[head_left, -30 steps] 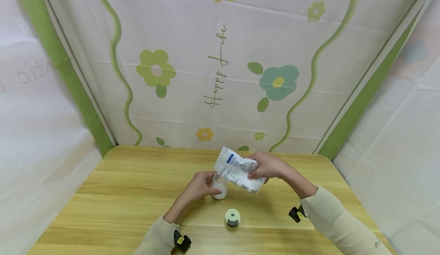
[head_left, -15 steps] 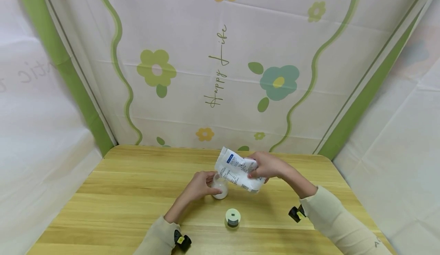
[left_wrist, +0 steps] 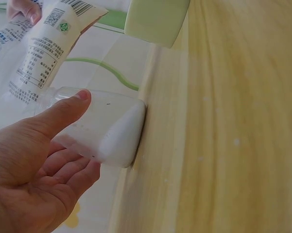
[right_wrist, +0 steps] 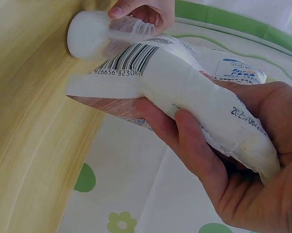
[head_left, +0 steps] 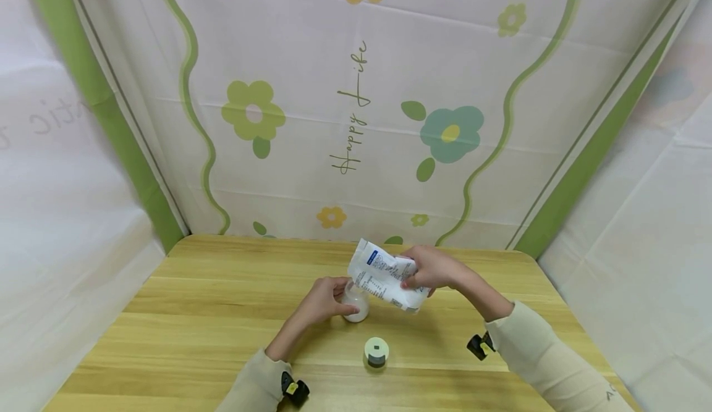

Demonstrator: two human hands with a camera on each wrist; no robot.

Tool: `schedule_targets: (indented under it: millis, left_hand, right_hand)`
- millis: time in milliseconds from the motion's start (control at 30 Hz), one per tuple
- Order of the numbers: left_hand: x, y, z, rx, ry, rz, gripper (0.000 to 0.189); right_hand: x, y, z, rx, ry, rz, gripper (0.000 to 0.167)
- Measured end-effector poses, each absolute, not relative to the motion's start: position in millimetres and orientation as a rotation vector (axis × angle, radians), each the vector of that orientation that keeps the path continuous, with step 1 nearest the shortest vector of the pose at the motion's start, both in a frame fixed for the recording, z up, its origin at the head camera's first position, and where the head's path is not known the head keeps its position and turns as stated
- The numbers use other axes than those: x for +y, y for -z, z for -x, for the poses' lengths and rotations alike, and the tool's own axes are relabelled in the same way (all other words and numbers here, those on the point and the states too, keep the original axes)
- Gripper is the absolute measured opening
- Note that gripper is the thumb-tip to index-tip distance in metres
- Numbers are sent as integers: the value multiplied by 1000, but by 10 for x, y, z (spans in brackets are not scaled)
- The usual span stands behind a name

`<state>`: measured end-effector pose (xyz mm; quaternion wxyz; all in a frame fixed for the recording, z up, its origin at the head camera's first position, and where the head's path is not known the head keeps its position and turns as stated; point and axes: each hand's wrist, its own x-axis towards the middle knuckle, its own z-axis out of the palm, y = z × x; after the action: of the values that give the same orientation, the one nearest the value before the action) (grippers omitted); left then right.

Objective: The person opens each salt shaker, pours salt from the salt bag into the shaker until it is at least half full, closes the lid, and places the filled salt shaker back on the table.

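My left hand [head_left: 321,302] holds a small clear jar [head_left: 361,314] upright on the table, thumb on one side and fingers on the other. White grains fill its lower part, heaped at a slant in the left wrist view [left_wrist: 120,141]. My right hand [head_left: 436,268] grips a white printed salt bag [head_left: 384,274], tilted with one corner at the jar's mouth. In the right wrist view, fingers and thumb squeeze the bag [right_wrist: 209,116] lengthwise. The bag's opening is hidden. Closer to me than the jar, a pale green lid [head_left: 377,346] with a grey part stands on the table.
The wooden table [head_left: 222,332] ends at a back edge against a white cloth [head_left: 311,171] printed with flowers. Cloth walls rise on both sides. A few white specks [left_wrist: 236,142] lie on the wood in the left wrist view.
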<state>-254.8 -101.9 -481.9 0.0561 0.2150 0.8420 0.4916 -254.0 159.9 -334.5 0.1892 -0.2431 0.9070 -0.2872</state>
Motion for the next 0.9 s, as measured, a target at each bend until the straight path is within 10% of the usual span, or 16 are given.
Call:
schedule_targets:
  millis: [900]
  left_hand:
    - [-1019, 4815, 2546, 2562, -1486, -640, 60]
  right_hand:
    - [1607, 3332, 2542, 2557, 795, 695, 37]
